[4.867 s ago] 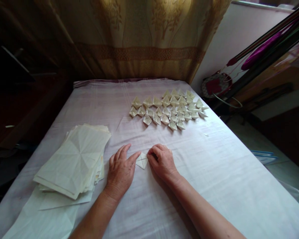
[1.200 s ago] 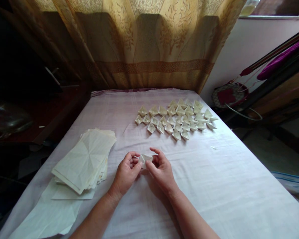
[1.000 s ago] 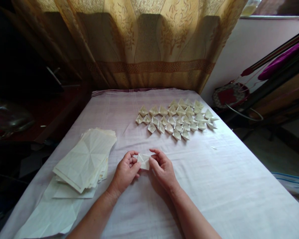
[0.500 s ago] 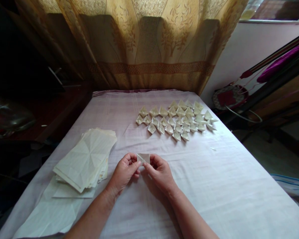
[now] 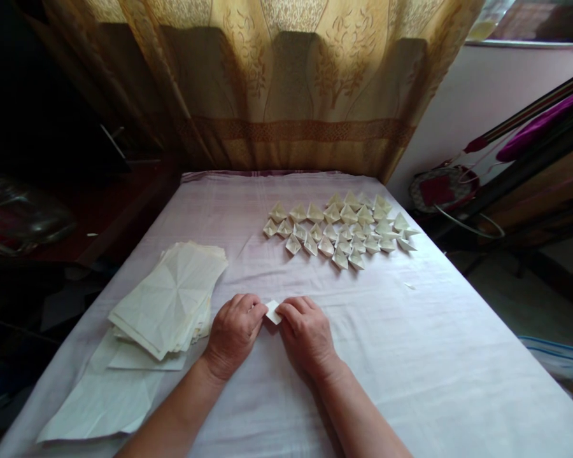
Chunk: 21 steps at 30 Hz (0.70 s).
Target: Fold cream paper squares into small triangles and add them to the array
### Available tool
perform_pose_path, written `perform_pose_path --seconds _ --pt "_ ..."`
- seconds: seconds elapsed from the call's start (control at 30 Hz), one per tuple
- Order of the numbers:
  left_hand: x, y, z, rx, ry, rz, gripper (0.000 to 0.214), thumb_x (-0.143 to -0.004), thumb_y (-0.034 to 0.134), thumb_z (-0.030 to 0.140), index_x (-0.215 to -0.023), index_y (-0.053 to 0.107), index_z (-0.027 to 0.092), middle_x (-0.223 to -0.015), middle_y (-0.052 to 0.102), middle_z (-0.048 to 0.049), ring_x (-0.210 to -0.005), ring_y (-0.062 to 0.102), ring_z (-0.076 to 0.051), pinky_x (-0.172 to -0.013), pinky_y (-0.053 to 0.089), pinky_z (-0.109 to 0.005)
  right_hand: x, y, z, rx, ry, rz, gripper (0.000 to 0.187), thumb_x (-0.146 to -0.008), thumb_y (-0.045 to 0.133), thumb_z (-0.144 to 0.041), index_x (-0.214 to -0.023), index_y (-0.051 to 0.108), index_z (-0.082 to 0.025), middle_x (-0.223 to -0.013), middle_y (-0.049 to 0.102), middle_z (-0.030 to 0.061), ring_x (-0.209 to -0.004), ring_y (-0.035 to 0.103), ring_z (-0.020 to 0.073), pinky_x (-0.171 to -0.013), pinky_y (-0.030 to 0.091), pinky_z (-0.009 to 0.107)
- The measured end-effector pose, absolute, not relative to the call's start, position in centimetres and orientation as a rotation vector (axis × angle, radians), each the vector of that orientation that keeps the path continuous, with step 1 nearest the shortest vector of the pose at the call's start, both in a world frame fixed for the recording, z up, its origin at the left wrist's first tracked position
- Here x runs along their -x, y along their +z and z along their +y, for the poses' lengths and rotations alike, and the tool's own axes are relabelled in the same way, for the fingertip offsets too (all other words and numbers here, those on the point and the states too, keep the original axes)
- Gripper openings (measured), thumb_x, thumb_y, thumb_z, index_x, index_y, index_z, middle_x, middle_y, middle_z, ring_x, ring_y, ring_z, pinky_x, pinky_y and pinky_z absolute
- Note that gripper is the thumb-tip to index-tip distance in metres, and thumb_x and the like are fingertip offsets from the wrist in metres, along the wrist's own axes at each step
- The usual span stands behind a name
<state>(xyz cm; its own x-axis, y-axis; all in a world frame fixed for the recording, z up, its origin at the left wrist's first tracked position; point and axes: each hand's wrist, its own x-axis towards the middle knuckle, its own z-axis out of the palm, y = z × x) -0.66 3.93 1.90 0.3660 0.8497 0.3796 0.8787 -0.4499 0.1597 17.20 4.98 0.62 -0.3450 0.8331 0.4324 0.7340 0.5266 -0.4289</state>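
A small folded piece of white paper (image 5: pixel 274 312) is pinched between my two hands over the cloth-covered table. My left hand (image 5: pixel 236 327) grips its left edge with thumb and fingers. From the other side, my right hand (image 5: pixel 309 332) holds the right edge the same way. Parts of the paper are hidden under my fingertips. Beyond my hands, toward the back right, several folded paper boats (image 5: pixel 333 229) stand in rough rows. On the left lies a stack of creased paper sheets (image 5: pixel 169 299), with larger loose sheets (image 5: pixel 100 394) beneath and in front of it.
A pale checked cloth (image 5: pixel 410 369) covers the table. A gold patterned curtain (image 5: pixel 291 83) hangs at its far end. A tiny paper scrap (image 5: pixel 409 286) lies to the right. Beyond the right edge are a round bag (image 5: pixel 444 187) and a clear plastic bag (image 5: pixel 558 362).
The paper has turned from a flat rectangle to a tilted diamond shape in my fingers. Both hands have rolled over, backs up, still gripping it. The view has shifted slightly.
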Motion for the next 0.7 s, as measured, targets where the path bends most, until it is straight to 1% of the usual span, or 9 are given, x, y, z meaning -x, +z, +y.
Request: perform_pose_path --seconds 0.07,0.13,0.27,0.4,0.53,0.63,0.7 --pt "1.0 1.7 3.4 2.581 -0.52 -1.635 0.012 -0.089 0.058 0.012 -0.088 0.066 0.022 -0.085 0.065 -0.0028 -0.082 0.057 -0.02 -0.073 0.045 -0.032 -17.0 0.6 4.6 1.295 0.27 -2.198 0.018 -0.082 0.06 -0.007 -0.084 0.069 -0.022 -0.088 0.069 0.0036 -0.081 0.057 0.0196 -0.074 0.043 0.03" --pt "1.4 1.5 3.0 2.619 -0.476 -1.659 0.011 -0.089 0.06 0.013 -0.09 0.066 0.022 -0.086 0.065 -0.0021 -0.082 0.058 -0.02 -0.074 0.045 -0.032 -17.0 0.7 4.2 1.301 0.338 -2.224 0.018 -0.081 0.063 -0.007 -0.087 0.07 -0.022 -0.092 0.07 0.0031 -0.086 0.058 0.0201 -0.077 0.044 0.031" --pt "2.1 1.3 2.7 2.684 -0.551 -1.677 0.009 -0.09 0.061 0.017 -0.094 0.066 0.023 -0.09 0.068 -0.0021 -0.086 0.059 -0.02 -0.077 0.044 -0.033 -17.3 1.0 3.8 1.288 0.423 -2.203 0.013 -0.084 0.067 -0.016 -0.093 0.072 -0.023 -0.095 0.071 0.0031 -0.088 0.059 0.02 -0.08 0.044 0.033" --pt "2.3 1.1 3.1 2.715 -0.677 -1.724 0.006 -0.091 0.062 0.023 -0.09 0.068 0.022 -0.089 0.069 -0.0025 -0.086 0.059 -0.02 -0.078 0.044 -0.033 -17.6 0.8 3.6 1.301 0.446 -2.135 0.011 -0.087 0.066 -0.021 -0.093 0.074 -0.027 -0.095 0.071 0.0029 -0.089 0.059 0.02 -0.081 0.043 0.034" --pt "2.1 1.2 3.6 2.74 -0.668 -1.82 0.011 -0.092 0.06 0.027 -0.087 0.068 0.021 -0.087 0.068 -0.003 -0.086 0.059 -0.02 -0.079 0.044 -0.033 -17.4 0.5 3.6 1.387 0.451 -2.048 0.01 -0.088 0.065 -0.022 -0.084 0.074 -0.026 -0.093 0.071 0.0021 -0.089 0.058 0.02 -0.082 0.039 0.035" --pt "1.8 1.6 4.0 2.729 -0.601 -1.877 0.016 -0.094 0.056 0.027 -0.084 0.066 0.02 -0.086 0.067 -0.0037 -0.085 0.059 -0.021 -0.08 0.044 -0.034 -17.0 0.4 3.7 1.479 0.405 -1.988 0.015 -0.089 0.064 -0.025 -0.075 0.07 -0.023 -0.09 0.07 0.0028 -0.087 0.057 0.0201 -0.08 0.036 0.035" --pt "1.4 1.8 4.2 2.69 -0.564 -1.916 0.016 -0.094 0.056 0.027 -0.082 0.064 0.02 -0.086 0.066 -0.0038 -0.084 0.058 -0.021 -0.079 0.043 -0.034 -16.7 0.5 3.9 1.523 0.361 -1.977 0.017 -0.088 0.064 -0.026 -0.072 0.067 -0.022 -0.087 0.069 0.0033 -0.086 0.056 0.0202 -0.078 0.035 0.035"
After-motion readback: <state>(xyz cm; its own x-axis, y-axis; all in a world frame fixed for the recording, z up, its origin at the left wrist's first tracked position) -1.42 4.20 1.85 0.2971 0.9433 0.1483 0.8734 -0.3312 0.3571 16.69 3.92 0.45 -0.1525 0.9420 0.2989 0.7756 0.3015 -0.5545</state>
